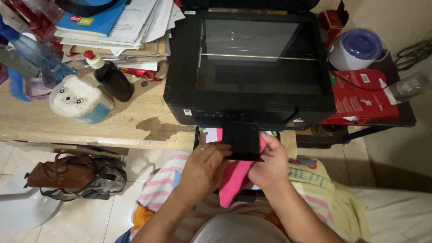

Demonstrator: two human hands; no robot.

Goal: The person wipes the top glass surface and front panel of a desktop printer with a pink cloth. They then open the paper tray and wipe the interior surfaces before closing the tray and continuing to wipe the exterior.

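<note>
Head view, looking down. Black printer (252, 67), boxy hard plastic, lid raised; flat glass scanner bed exposed and glossy. It sits on a pale wooden counter (90, 121) with visible grain and a dark irregular stain near the front edge.

Black output tray (242, 140), a flat rectangular plastic tongue, juts from the printer's front below the control strip. Left hand (204, 168) lies against the tray's left edge, fingers (215, 150) bent and resting on the tray; a thin ring shows on one finger. Right hand (270, 166) is at the tray's right edge, fingers curled around the corner. Whether either hand truly grips the tray or only presses on it cannot be told.

Pink cloth (234, 177), soft and matte, hangs folded between the two hands, just under the tray, touching both. White and pink sheet edges show in the slot left of the tray.

Surroundings: dark bottle (110, 76) with red-and-white cap; white fluffy animal-face container (76, 99) with blue base; stack of papers and books (126, 22); round white-and-purple lidded pot (355, 48); red flat package (362, 96); brown leather bag (63, 173) on the tiled floor.
</note>
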